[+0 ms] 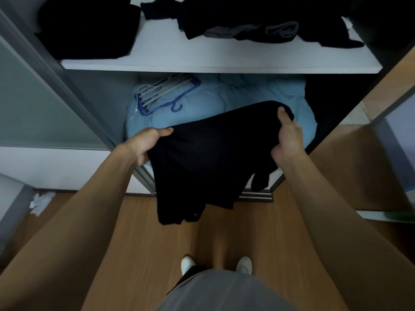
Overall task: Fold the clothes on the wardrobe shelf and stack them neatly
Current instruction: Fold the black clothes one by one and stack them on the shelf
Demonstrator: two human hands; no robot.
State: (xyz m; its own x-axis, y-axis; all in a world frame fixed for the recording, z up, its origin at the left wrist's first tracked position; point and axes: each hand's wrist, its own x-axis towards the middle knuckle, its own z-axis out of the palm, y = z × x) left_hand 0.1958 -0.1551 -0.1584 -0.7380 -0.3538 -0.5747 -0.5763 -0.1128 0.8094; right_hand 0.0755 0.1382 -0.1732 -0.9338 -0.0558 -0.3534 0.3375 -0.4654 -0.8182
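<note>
Black garment (202,158), light-blue bedding (258,93), white shelf (202,55), brown wood-grain floor (157,243).

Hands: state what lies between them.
A black garment stretches between the left hand and right hand, both gripping it, in the head view.

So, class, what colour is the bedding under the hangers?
Light blue; the bedding shows best in head view.

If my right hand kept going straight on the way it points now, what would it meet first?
Most likely the light blue bedding below the white shelf, lying just beyond the right hand and the black garment it grips. Depth is unclear from this one view.
</note>
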